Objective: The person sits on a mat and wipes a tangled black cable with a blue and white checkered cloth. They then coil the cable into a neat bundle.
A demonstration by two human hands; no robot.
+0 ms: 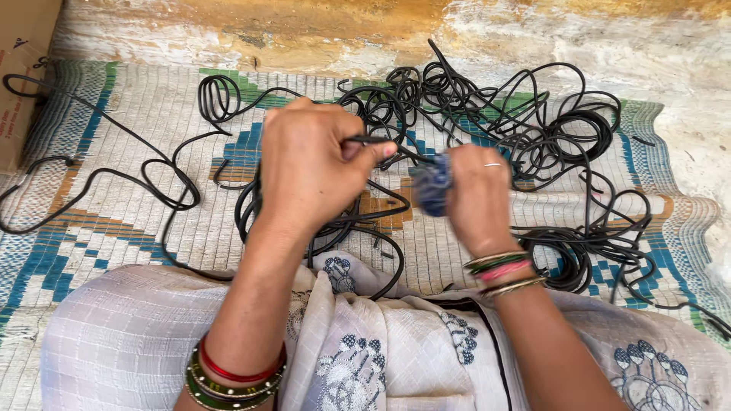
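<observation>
My left hand (312, 164) is raised over my lap, its fingers pinched on a thin black cable (365, 141) that runs across to my right hand. My right hand (476, 194) is closed around a small dark blue tool or cloth-like piece (432, 185) at the cable's other end. Loops of the same black cable (358, 221) hang below both hands. Bangles circle both wrists, and a ring shows on a right finger.
A large tangle of black cables (525, 122) lies on a woven blue, green and white mat (114, 205). Coiled bundles (579, 251) rest at the right. A cardboard box (19, 76) stands far left. A rough stone ledge (381, 30) runs behind. Pale printed cloth (365, 342) covers my lap.
</observation>
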